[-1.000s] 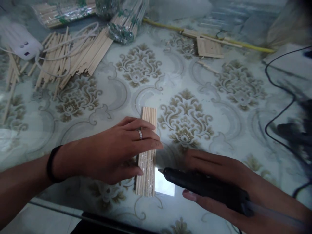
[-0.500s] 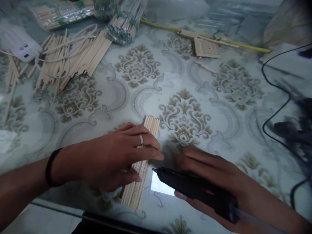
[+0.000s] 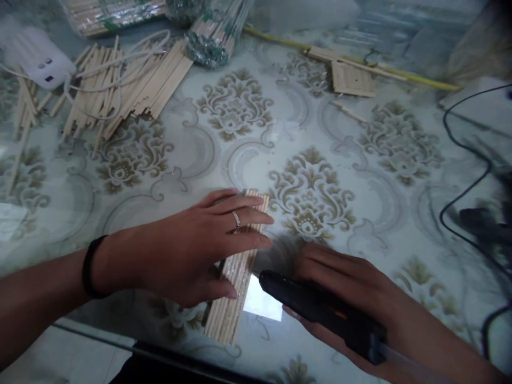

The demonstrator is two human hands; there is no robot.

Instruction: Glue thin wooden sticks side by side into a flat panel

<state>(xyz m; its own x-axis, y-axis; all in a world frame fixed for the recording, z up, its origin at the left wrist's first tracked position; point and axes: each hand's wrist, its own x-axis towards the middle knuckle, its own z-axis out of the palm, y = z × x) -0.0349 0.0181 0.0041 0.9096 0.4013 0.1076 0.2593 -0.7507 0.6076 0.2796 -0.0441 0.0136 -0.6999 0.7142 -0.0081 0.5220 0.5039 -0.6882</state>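
A narrow panel of thin wooden sticks (image 3: 228,309) laid side by side rests on the table near its front edge, with shiny streaks on its surface. My left hand (image 3: 216,234), wearing a ring and a black wristband, lies across it with fingers stretched out and spread. Its thumb touches the sticks lower down. In my right hand (image 3: 348,282) is a black glue gun (image 3: 320,304), a clear glue stick coming out of its back end. The gun's nozzle points left, close to the panel's right edge; whether it touches cannot be made out.
Loose wooden sticks (image 3: 132,85) lie at the upper left under a white power strip (image 3: 40,58) and its cable. Behind are plastic-wrapped stick bundles (image 3: 216,37). A small wooden panel (image 3: 352,80) sits by a yellow rod (image 3: 428,80). A black cord (image 3: 452,202) runs down the right.
My left hand's fingers have straightened and spread further over the panel. The glue gun's nozzle has come closer to the panel's right edge. The view has shifted slightly.
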